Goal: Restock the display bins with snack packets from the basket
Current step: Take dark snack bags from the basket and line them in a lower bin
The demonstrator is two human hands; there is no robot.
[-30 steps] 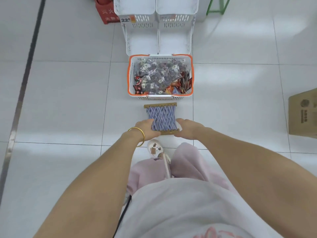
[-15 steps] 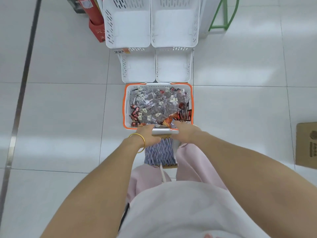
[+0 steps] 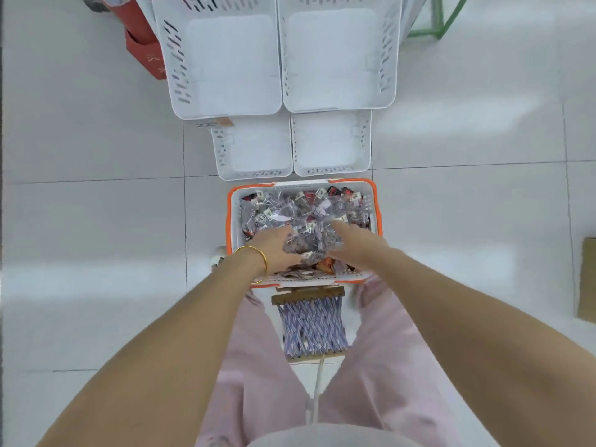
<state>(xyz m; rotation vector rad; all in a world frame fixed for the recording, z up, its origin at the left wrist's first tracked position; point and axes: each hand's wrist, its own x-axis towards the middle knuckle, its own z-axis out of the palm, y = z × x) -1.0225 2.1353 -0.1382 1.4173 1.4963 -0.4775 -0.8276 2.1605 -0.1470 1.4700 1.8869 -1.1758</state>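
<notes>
A white basket with an orange rim [image 3: 229,217] stands on the floor, full of clear and red snack packets [image 3: 300,208]. Both my hands are inside its near half. My left hand [image 3: 277,250], with a gold bangle on the wrist, and my right hand [image 3: 353,245] press in from either side on a heap of clear packets [image 3: 309,243]. Beyond the basket stand empty white display bins: two small lower ones [image 3: 254,150] [image 3: 332,146] and two larger upper ones [image 3: 225,59] [image 3: 338,56].
A small woven stool [image 3: 311,324] with a wooden frame sits between my legs, just behind the basket. A red box [image 3: 145,50] stands left of the bins, a green metal frame [image 3: 438,24] to their right. A cardboard box [image 3: 587,279] lies at the right edge.
My hands left the woven stool, which is now between my legs, and reached forward into the basket. They now close around a heap of packets. The view has moved nearer to the bins.
</notes>
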